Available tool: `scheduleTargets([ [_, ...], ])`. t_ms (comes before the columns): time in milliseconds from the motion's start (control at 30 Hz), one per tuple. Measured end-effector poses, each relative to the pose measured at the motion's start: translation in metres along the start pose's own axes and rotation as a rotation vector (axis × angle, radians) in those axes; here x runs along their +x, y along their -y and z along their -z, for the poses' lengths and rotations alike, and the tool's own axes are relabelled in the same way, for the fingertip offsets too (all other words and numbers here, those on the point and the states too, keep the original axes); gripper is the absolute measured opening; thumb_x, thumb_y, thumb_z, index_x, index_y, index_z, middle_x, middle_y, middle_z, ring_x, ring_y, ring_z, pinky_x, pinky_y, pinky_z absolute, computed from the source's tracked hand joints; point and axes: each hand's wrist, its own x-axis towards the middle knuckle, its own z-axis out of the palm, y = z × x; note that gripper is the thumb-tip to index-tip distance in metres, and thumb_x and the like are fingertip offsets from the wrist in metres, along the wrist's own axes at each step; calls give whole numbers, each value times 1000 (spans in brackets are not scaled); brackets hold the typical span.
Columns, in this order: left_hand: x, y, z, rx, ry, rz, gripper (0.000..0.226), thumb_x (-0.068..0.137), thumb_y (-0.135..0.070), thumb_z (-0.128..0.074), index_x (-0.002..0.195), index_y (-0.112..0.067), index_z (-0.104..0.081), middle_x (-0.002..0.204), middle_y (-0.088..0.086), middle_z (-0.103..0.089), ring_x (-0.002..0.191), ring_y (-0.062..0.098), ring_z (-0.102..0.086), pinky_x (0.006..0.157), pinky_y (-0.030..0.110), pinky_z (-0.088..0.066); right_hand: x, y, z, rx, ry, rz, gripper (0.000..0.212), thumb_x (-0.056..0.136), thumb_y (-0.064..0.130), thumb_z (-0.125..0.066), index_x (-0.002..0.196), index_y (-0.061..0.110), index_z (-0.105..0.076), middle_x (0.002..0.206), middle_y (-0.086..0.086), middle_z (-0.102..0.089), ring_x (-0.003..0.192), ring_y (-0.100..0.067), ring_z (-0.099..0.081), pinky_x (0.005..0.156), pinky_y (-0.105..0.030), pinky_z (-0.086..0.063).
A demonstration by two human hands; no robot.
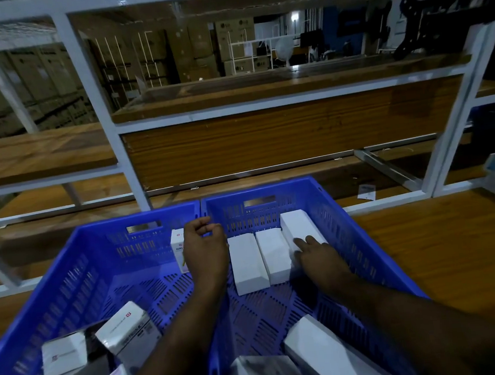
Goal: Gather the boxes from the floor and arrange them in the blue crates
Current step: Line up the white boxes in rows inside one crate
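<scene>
Two blue crates stand side by side, the left crate (68, 283) and the right crate (351, 237). At the far end of the right crate lie three white boxes in a row: one (247, 263), a second (274, 254), and a third (300, 227) against the right wall. My right hand (316, 256) rests on the third box with straight fingers. My left hand (205, 245) hovers over the wall between the crates, fingers loosely curled, holding nothing. A printed box (178, 251) stands upright behind it in the left crate.
Several loose white boxes (127, 332) lie jumbled at the near end of the left crate, and two more (332, 354) at the near end of the right crate. White metal shelving (121, 145) with wooden boards stands behind the crates. Wooden floor (442, 244) extends to the right.
</scene>
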Motion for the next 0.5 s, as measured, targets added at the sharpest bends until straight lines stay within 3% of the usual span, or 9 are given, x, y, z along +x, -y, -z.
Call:
scheduleTargets([
  [333,-2,-1,2,29,78,-8,17,96,-10,-59,112,-16,-56,96,3,-64,79,17,-64,67,32,-56,1,-2,-4,-13,66,7,66,93,7,-57,152,13,-29,165,-9,-5,143,-30,-22,111,-41,-35],
  [500,-1,-3,6,109,264,12,15,98,-13,-59,109,-4,-61,92,10,-65,73,15,-60,67,28,-50,-8,-6,0,266,75,2,83,89,8,-62,157,23,-18,163,-11,-9,143,-35,-21,108,-42,-39],
])
